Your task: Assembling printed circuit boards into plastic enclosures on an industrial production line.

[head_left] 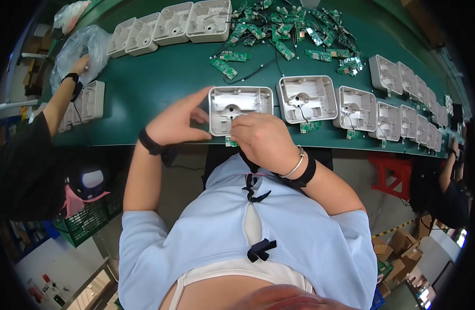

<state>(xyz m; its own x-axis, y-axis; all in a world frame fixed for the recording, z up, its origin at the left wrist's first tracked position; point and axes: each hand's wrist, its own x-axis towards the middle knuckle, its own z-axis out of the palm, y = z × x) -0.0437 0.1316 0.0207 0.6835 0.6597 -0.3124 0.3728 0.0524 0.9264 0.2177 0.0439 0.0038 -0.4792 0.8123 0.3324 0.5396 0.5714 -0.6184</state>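
Observation:
A white plastic housing lies open side up on the table in front of me, with molded compartments and a round post inside. My left hand is at its left side, thumb and fingers apart, fingertips close to the wall. Over its near right part, my right hand has its fingers pinched together; what they grip is hidden. Just beside those fingertips, a small green circuit board pokes out at the housing's near edge. To the right stands a similar housing with a black wire and a green board at its near edge.
Many loose green circuit boards with black cables pile up at the table's far side. More white housings line the back left and the right. At left, another person's hand reaches by a clear plastic bag. A red stool stands below.

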